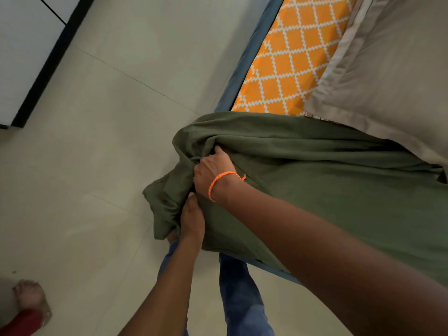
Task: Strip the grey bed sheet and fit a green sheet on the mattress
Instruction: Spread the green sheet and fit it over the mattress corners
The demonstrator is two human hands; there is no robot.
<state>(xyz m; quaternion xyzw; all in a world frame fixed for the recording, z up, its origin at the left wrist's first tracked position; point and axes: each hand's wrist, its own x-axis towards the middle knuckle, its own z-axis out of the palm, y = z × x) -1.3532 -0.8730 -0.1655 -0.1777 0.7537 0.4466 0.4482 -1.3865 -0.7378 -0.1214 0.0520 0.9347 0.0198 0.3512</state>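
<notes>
Both forearms reach in from the bottom of the frame to the bunched corner of the green sheet [315, 166] at centre. Right hand [213, 170] — orange thread at its wrist — grips a gather of cloth; left hand [192, 220] just below pinches the fold beside it. Green cloth drapes rightward over the mattress [291, 57], whose orange patterned top shows upper right. It looks light, limp and prone to slipping — best held at the corner hem.
</notes>
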